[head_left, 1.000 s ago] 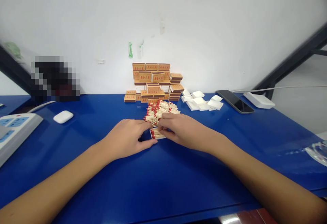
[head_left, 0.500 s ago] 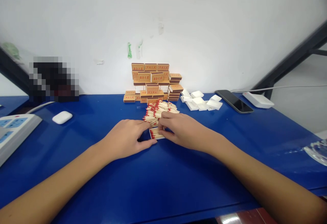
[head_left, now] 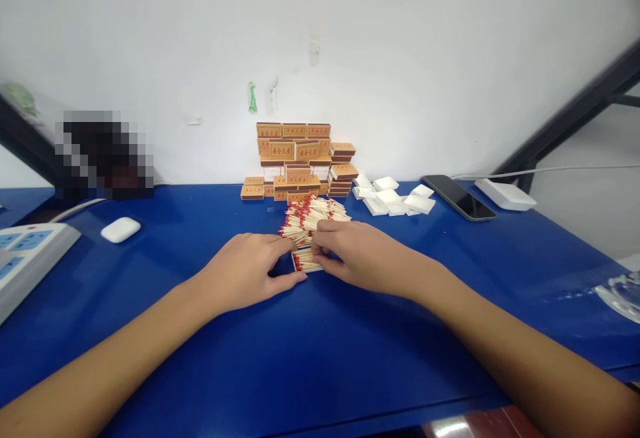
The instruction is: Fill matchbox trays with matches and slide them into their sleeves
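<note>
While almost everything lies as it did a second ago, the right hand (head_left: 360,251) has shifted very slightly to the right over the small white tray (head_left: 315,269), so a little more of the row of matches (head_left: 306,261) inside it shows. The left hand (head_left: 249,267) has not moved in relation to the tray: its thumb and forefinger stand spread apart, one at the near edge and one at the far edge of the tray's left end. The right hand's fingers are bent toward the thumb over the tray's right part, but the knuckles hide the tips, so I cannot tell whether they pinch any matches. The tray rests on the blue table (head_left: 280,371), just in front of the loose heap of matches (head_left: 313,213), whose outline looks unchanged. Behind the heap, the stacked matchboxes (head_left: 295,151) stand by the wall, and the white trays (head_left: 387,199) lie jumbled to their right, neither group disturbed. So the change is a small one, and the work seems, as I judge it, to be centred on the matches within this one tray, with both hands at it.
</note>
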Action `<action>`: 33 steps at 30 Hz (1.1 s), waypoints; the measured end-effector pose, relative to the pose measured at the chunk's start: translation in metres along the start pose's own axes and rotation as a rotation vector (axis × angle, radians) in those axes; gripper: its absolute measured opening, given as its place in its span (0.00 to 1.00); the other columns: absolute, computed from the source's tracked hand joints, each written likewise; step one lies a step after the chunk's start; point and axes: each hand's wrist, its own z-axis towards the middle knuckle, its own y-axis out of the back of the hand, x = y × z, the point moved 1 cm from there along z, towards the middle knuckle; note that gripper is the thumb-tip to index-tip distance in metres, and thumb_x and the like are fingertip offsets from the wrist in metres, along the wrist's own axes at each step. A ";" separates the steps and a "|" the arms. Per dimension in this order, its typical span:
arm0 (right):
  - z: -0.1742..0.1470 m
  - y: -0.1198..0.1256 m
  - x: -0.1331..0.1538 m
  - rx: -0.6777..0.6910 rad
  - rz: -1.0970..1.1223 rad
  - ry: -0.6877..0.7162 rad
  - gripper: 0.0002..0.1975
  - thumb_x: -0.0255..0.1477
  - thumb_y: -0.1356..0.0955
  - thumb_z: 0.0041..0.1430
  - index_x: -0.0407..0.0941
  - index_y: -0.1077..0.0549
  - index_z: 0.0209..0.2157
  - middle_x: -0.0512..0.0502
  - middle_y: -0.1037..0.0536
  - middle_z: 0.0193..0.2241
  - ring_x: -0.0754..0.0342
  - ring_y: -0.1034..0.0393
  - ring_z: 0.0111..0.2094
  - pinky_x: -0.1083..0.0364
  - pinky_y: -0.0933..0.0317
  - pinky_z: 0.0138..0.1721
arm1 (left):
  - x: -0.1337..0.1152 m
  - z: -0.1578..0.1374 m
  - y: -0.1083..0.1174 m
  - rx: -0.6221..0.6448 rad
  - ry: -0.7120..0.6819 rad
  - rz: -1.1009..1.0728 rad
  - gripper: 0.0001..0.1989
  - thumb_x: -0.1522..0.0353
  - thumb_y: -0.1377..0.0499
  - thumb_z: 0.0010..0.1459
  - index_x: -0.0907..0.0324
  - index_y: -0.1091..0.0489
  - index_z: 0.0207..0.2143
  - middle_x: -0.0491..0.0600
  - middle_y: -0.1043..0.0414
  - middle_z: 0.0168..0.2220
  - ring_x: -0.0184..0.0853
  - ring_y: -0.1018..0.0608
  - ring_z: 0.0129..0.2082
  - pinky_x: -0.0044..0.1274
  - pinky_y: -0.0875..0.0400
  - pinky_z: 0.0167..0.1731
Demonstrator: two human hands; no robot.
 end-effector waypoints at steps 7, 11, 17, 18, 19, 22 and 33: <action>-0.001 0.001 -0.002 -0.033 0.043 0.000 0.04 0.26 0.31 0.68 0.42 0.24 0.38 0.46 0.25 0.36 0.54 0.32 0.35 0.54 0.45 0.35 | 0.000 -0.001 0.000 0.000 -0.005 0.000 0.16 0.55 0.39 0.66 0.58 0.25 0.45 0.44 0.28 0.26 0.33 0.28 0.24 0.25 0.43 0.27; 0.001 0.000 0.000 -0.020 0.068 0.037 0.06 0.22 0.33 0.68 0.42 0.24 0.38 0.47 0.26 0.36 0.55 0.32 0.34 0.55 0.44 0.35 | 0.001 -0.001 0.000 0.014 0.009 0.015 0.16 0.54 0.39 0.66 0.58 0.27 0.38 0.44 0.29 0.26 0.33 0.29 0.23 0.26 0.44 0.26; 0.002 -0.002 0.000 -0.031 0.046 0.073 0.09 0.23 0.36 0.72 0.42 0.25 0.37 0.46 0.28 0.36 0.54 0.33 0.35 0.55 0.45 0.35 | 0.000 -0.001 0.001 0.015 0.009 0.018 0.16 0.54 0.39 0.66 0.58 0.30 0.34 0.44 0.30 0.25 0.33 0.30 0.23 0.26 0.45 0.26; 0.002 -0.002 0.001 -0.027 0.045 0.073 0.09 0.23 0.36 0.72 0.42 0.25 0.38 0.46 0.28 0.36 0.54 0.33 0.34 0.55 0.45 0.35 | 0.000 -0.001 0.001 0.016 0.009 0.018 0.16 0.55 0.39 0.66 0.58 0.29 0.34 0.44 0.30 0.25 0.33 0.30 0.23 0.26 0.45 0.26; 0.002 -0.002 0.001 -0.023 0.045 0.073 0.09 0.23 0.36 0.72 0.42 0.24 0.38 0.46 0.28 0.36 0.55 0.34 0.34 0.55 0.45 0.34 | 0.000 0.000 0.000 0.016 0.009 0.017 0.15 0.55 0.39 0.66 0.58 0.29 0.35 0.44 0.30 0.25 0.33 0.30 0.23 0.26 0.44 0.26; 0.002 -0.002 0.002 -0.001 0.039 0.079 0.10 0.24 0.37 0.74 0.42 0.24 0.41 0.46 0.28 0.36 0.55 0.34 0.34 0.55 0.46 0.34 | 0.000 0.001 0.000 0.016 0.009 0.019 0.15 0.55 0.39 0.66 0.58 0.28 0.37 0.44 0.29 0.26 0.34 0.29 0.23 0.26 0.44 0.26; 0.001 -0.002 -0.001 -0.033 0.040 0.049 0.07 0.23 0.35 0.71 0.43 0.24 0.41 0.46 0.27 0.37 0.53 0.31 0.37 0.54 0.43 0.36 | 0.000 -0.001 0.001 0.020 0.004 0.028 0.16 0.54 0.40 0.67 0.58 0.27 0.38 0.44 0.28 0.27 0.34 0.27 0.24 0.27 0.42 0.26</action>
